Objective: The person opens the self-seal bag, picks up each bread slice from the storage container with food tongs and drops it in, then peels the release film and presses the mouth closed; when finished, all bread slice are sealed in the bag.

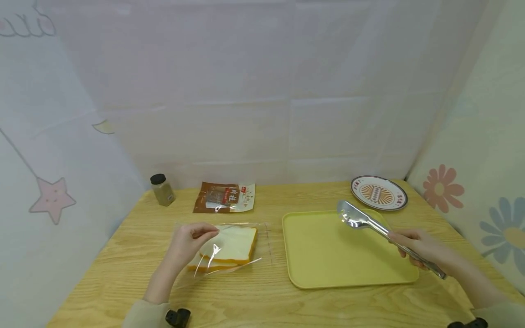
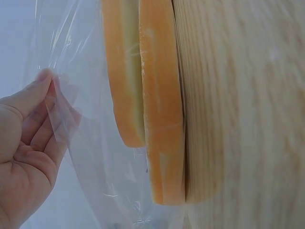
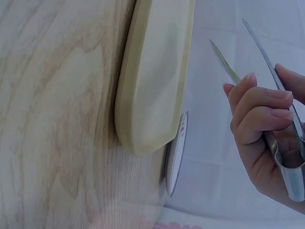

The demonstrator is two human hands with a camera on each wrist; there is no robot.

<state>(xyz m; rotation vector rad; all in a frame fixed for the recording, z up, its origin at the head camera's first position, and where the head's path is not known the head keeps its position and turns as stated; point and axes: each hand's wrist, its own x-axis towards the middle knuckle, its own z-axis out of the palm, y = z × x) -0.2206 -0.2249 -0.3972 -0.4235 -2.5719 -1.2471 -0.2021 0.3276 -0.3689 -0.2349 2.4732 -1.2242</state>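
Observation:
My left hand (image 1: 193,241) pinches the edge of a clear plastic bag (image 2: 90,157) between thumb and fingers, lifting its film. Inside the bag lie two slices of bread (image 1: 234,243), one stacked slightly off the other; their orange crusts (image 2: 162,105) show in the left wrist view. My right hand (image 1: 416,246) grips metal tongs (image 1: 379,228), held above the right part of a yellow tray (image 1: 320,269). In the right wrist view the tongs' two arms (image 3: 262,47) stand apart at the tips, with nothing between them.
A white patterned plate (image 1: 398,200) sits behind the tray at the back right. A brown and cream packet (image 1: 223,198) lies at the back, with a black-lidded jar (image 1: 163,191) to its left. Fabric walls (image 1: 246,114) enclose the wooden table (image 1: 262,300).

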